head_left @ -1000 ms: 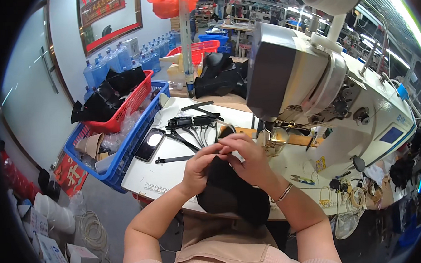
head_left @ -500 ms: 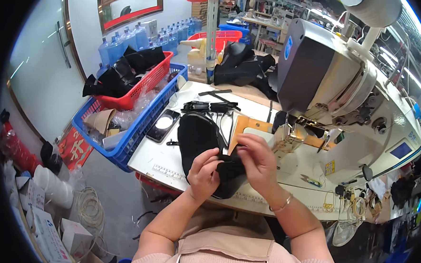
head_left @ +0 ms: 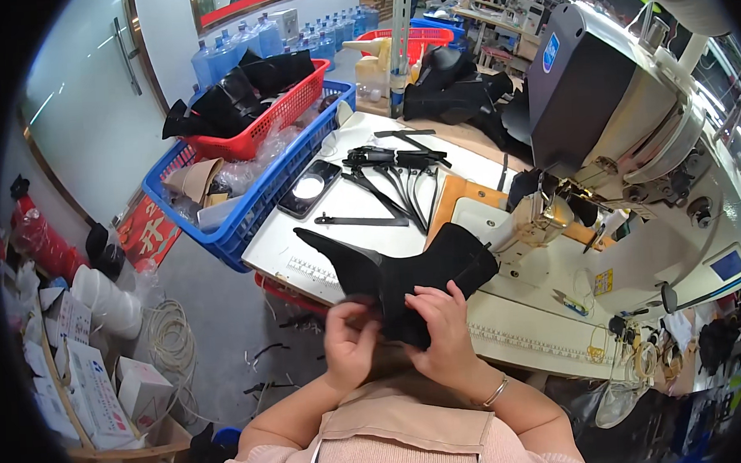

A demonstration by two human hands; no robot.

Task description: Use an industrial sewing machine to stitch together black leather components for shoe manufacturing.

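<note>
A black boot upper (head_left: 427, 266) lies across the table's near edge, its tapered end toward the left and its wide end toward the sewing machine. My left hand (head_left: 350, 347) pinches its near left edge, the fingertips slightly blurred. On the near side, my right hand (head_left: 444, 324) grips the upper with its thumb below and its fingers spread over the black surface. Beyond the upper, several thin black straps (head_left: 402, 200) fan out from a bundle (head_left: 392, 156). One separate strap (head_left: 362, 221) with a small end fitting lies closer to me.
A sewing machine (head_left: 585, 94) stands to the right, with an orange-brown plate (head_left: 446, 206) near its arm. Small snips (head_left: 570, 303) rest on its bed. A smartphone (head_left: 309, 188) lies beside a blue crate (head_left: 230, 239) carrying a red basket (head_left: 284, 106) of black pieces.
The boot upper has turned from lengthwise to crosswise, uncovering the straps on the table. Both hands have moved lower, and the view has shifted slightly.
</note>
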